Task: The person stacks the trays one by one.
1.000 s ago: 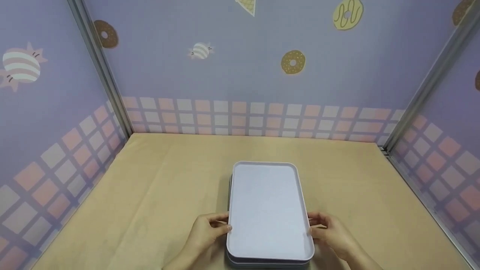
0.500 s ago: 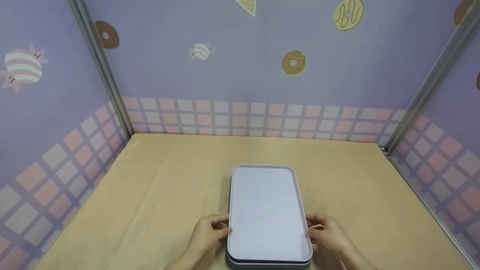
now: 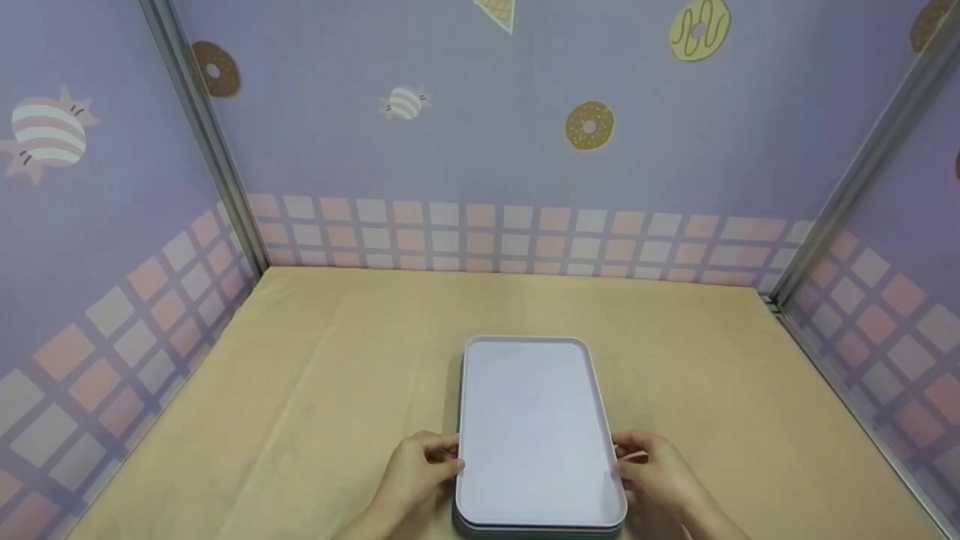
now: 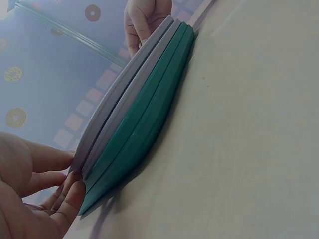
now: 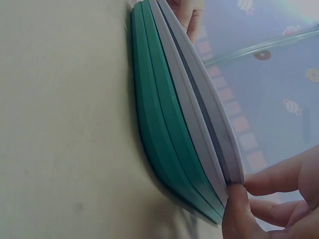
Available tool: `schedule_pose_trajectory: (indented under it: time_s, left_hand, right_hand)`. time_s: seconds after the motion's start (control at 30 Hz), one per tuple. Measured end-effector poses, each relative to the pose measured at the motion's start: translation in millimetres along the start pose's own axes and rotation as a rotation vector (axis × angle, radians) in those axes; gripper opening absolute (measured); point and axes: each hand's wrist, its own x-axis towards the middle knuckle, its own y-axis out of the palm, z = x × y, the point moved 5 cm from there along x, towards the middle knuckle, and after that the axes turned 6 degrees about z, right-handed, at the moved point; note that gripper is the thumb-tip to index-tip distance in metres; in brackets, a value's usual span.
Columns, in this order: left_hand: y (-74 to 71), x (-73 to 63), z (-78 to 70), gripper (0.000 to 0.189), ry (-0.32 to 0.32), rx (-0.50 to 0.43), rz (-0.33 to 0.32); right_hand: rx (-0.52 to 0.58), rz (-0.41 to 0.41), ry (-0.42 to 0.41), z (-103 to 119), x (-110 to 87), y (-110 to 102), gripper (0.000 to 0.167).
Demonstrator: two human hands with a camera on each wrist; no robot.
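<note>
A pale lilac rectangular tray point(image 3: 536, 427) tops a short stack, its long sides running away from me. My left hand point(image 3: 414, 472) pinches its left rim between thumb and fingers. On the opposite rim, my right hand point(image 3: 660, 472) pinches at about the same height. Beneath it, the left wrist view shows a second pale tray point(image 4: 127, 99) and two green trays point(image 4: 144, 112) at the bottom. A narrow dark gap runs between the two pale trays in the right wrist view, where the right fingers point(image 5: 274, 179) grip the top tray's edge.
The stack stands near the front of a table with a tan cloth point(image 3: 360, 360). Purple printed walls point(image 3: 480, 150) enclose the back and both sides, with metal posts point(image 3: 210, 150) at the corners.
The top tray has come down and slightly toward me, lining up more closely with the trays below. Both hands have kept their pinch on its sides.
</note>
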Motion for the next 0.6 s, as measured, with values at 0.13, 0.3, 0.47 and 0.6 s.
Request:
schedule_pose_trajectory:
  time_s: [0.13, 0.3, 0.47, 0.6]
  left_hand:
    - [1.2, 0.0, 0.6, 0.036, -0.022, -0.012, -0.002]
    - [2.5, -0.2, 0.7, 0.034, -0.024, -0.062, -0.015]
    - [2.6, -1.3, 2.8, 0.034, -0.042, -0.083, 0.001]
    - [2.5, -1.4, 4.4, 0.034, -0.038, -0.068, 0.016]
  right_hand:
    - [-0.039, -0.004, 0.019, -0.7, 0.0, -0.3, 0.044]
    - [-0.072, -0.012, 0.017, 0.4, 0.0, -0.3, 0.045]
    - [-0.093, -0.006, -0.007, 2.6, -1.6, 1.1, 0.045]
    - [-0.115, 0.002, -0.023, 3.9, -3.1, 1.5, 0.045]
